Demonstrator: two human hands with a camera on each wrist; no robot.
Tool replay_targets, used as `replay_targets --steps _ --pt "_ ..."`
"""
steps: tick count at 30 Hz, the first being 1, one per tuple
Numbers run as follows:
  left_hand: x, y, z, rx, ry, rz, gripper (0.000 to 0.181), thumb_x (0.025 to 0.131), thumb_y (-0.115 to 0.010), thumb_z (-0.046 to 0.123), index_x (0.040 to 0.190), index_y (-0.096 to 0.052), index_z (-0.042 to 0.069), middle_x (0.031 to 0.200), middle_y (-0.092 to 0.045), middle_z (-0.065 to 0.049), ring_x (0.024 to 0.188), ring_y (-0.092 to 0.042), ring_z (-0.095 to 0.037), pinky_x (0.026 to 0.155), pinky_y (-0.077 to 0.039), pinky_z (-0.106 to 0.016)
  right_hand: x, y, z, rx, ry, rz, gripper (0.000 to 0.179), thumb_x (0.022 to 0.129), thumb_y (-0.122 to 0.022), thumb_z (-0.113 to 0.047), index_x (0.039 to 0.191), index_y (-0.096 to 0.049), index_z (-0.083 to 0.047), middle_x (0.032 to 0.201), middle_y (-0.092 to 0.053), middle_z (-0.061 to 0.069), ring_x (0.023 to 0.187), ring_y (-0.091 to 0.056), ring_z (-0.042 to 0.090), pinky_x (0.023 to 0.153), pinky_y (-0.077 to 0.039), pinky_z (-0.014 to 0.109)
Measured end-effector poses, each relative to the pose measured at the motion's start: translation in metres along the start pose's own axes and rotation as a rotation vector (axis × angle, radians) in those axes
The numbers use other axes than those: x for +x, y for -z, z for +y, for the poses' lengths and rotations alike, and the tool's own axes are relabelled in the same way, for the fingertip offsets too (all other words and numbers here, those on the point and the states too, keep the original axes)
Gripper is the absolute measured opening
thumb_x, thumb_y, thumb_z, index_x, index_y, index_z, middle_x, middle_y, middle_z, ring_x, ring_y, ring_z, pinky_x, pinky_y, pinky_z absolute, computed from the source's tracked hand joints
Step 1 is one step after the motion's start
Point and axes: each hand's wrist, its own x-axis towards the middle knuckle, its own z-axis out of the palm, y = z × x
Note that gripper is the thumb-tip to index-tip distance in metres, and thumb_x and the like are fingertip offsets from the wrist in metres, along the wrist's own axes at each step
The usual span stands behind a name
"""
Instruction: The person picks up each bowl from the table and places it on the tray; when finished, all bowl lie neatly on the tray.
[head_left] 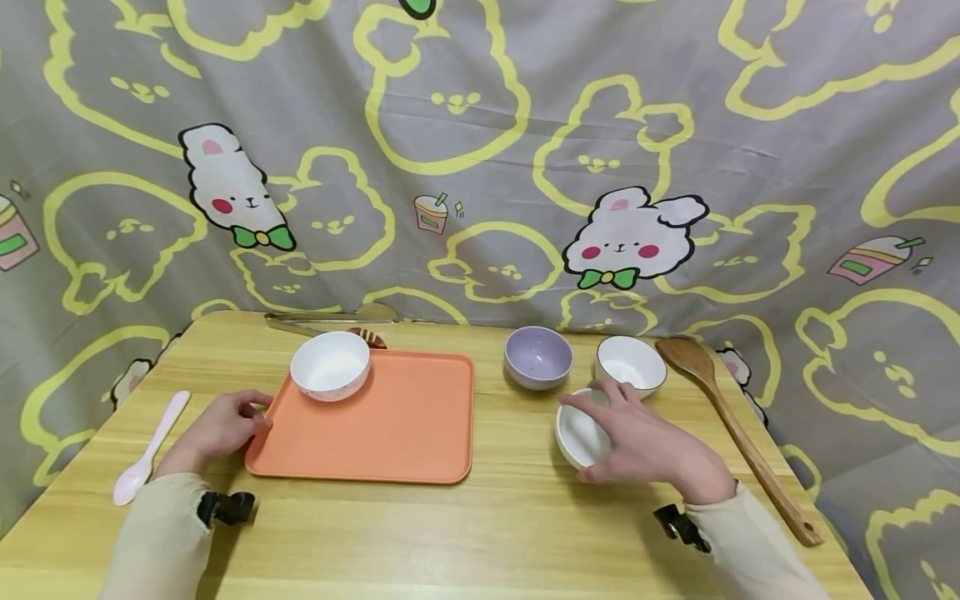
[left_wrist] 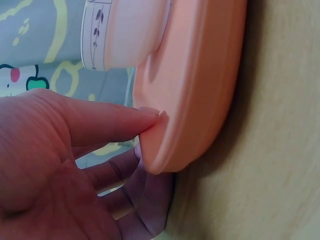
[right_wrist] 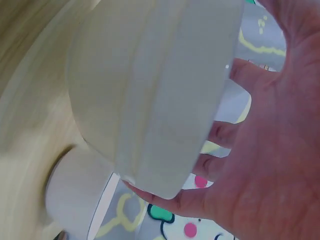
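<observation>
My left hand [head_left: 228, 427] grips the left edge of an orange tray [head_left: 375, 433], thumb on top of the rim and fingers curled beneath in the left wrist view. A white bowl with a patterned outside [head_left: 330, 367] stands in the tray's back left corner. To the right, my right hand [head_left: 637, 437] spans a plain white bowl [head_left: 577, 433], its fingers at the rim. Part of that bowl is hidden behind the hand in the head view; the right wrist view shows its ridged outer wall [right_wrist: 150, 95].
Behind the right hand are a purple bowl [head_left: 538, 358] and a dark-rimmed white bowl [head_left: 632, 365]. A wooden spatula [head_left: 738, 433] lies along the right side, a pink spoon [head_left: 153, 446] at the left. Metal tongs [head_left: 330, 318] lie at the back by the patterned cloth [head_left: 480, 167].
</observation>
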Motion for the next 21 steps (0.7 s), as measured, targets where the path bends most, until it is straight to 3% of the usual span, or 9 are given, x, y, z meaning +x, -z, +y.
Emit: replay_targets --steps 7,17,21 --pt "0.001 0.0 0.001 0.024 -0.01 -0.005 0.033 0.09 -0.057 0.002 0.119 -0.054 -0.013 0.089 -0.06 -0.016 0.077 -0.058 -0.026 0.065 -0.047 -0.037 0.02 0.001 -0.012 -0.025 0.075 0.01 0.091 0.06 -0.087 -0.043 0.142 -0.051 -0.03 0.143 -0.038 0.016 0.123 -0.036 0.037 0.086 -0.043 0.051" --pt "0.002 -0.001 0.004 0.064 -0.005 -0.006 0.031 0.091 -0.057 0.004 0.119 -0.054 -0.011 0.087 -0.058 -0.015 0.076 -0.055 -0.027 0.065 -0.045 -0.038 0.036 -0.003 -0.025 0.001 0.094 -0.061 0.086 0.065 -0.085 -0.041 0.142 -0.047 -0.036 0.146 -0.032 0.01 0.119 -0.037 0.033 0.079 -0.045 0.045" --pt "0.0 -0.001 0.005 0.055 -0.001 -0.006 0.031 0.091 -0.057 0.003 0.119 -0.053 -0.011 0.087 -0.058 -0.015 0.075 -0.055 -0.027 0.065 -0.045 -0.037 0.042 -0.003 -0.03 -0.008 0.111 -0.07 0.087 0.064 -0.085 -0.042 0.143 -0.047 -0.033 0.147 -0.032 0.01 0.119 -0.036 0.035 0.085 -0.043 0.048"
